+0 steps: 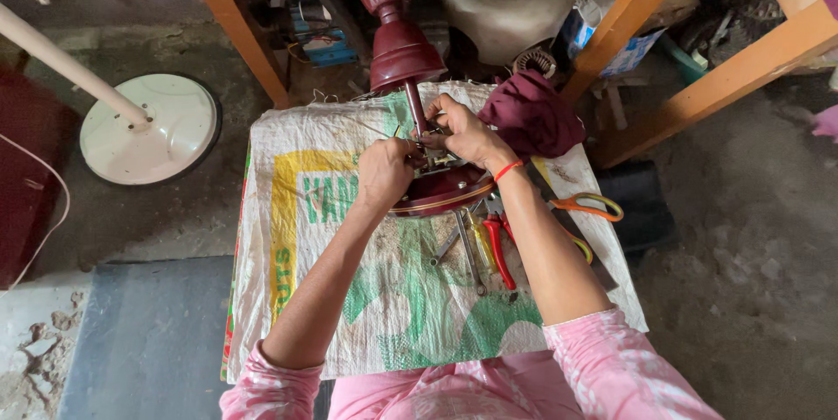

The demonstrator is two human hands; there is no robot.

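A maroon ceiling fan motor (441,191) lies on a table covered with a white, green and yellow woven sack (323,237). Its maroon down rod and canopy (403,53) stretch away from me. My left hand (384,171) grips the near left side of the motor's top. My right hand (464,132) is curled over the wiring at the base of the rod, holding a small part there. What lies between the fingers is hidden. A red thread circles my right wrist.
Red-handled pliers (499,250), a yellow-handled tool (481,241) and orange-handled scissors (589,204) lie right of the motor. A maroon cloth (532,114) sits at the far right corner. A white pedestal fan base (148,127) stands on the floor at left. Orange wooden legs (231,18) and clutter stand behind.
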